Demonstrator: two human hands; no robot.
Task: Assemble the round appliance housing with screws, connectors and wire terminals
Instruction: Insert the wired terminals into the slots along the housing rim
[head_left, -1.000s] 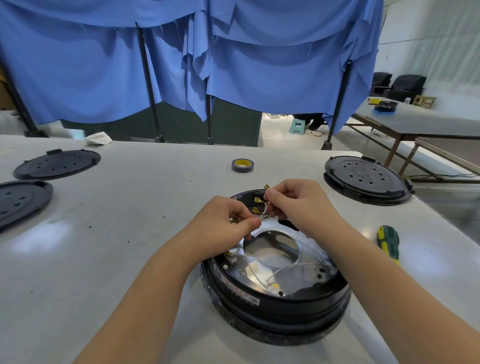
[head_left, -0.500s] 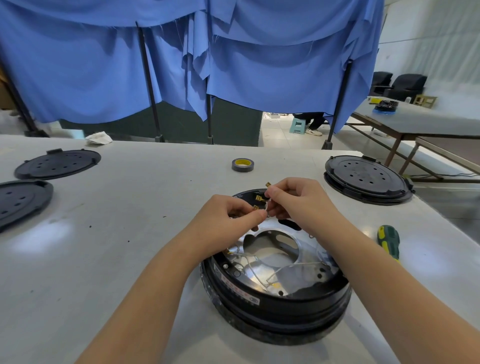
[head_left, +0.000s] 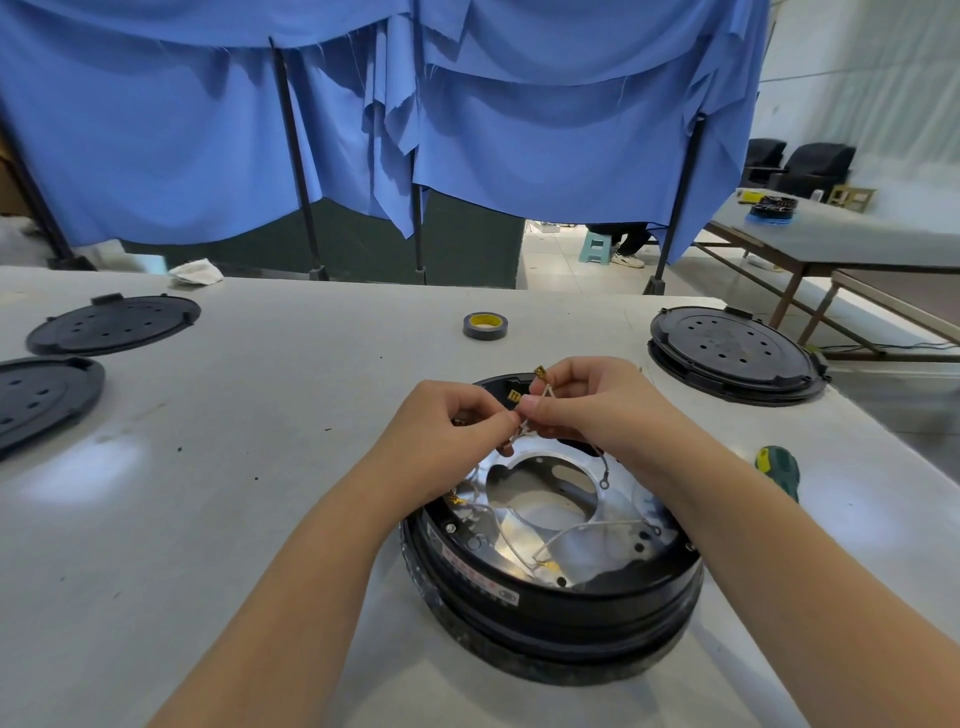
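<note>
Both hands, left hand (head_left: 457, 423) and right hand (head_left: 587, 402), pinch thin white wires (head_left: 540, 402) over the far side of the round housing (head_left: 550, 587) near-centre on the table (head_left: 260, 467). Looks like the wiring step; next I'd guess that brass terminal (head_left: 540, 372) needs lining up with its tab.

White table (head_left: 291, 519) carries housing (head_left: 550, 618), lids (head_left: 114, 325), tape (head_left: 485, 326), screwdriver (head_left: 777, 470).

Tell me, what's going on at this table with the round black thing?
A person is wiring up a round black appliance housing lying open on the table. Both hands work just above its far edge: the left hand and right hand pinch thin white wires, one tipped with a brass terminal. More wires lie loose inside. A green screwdriver, a tape roll and black covers sit nearby, untouched.
</note>
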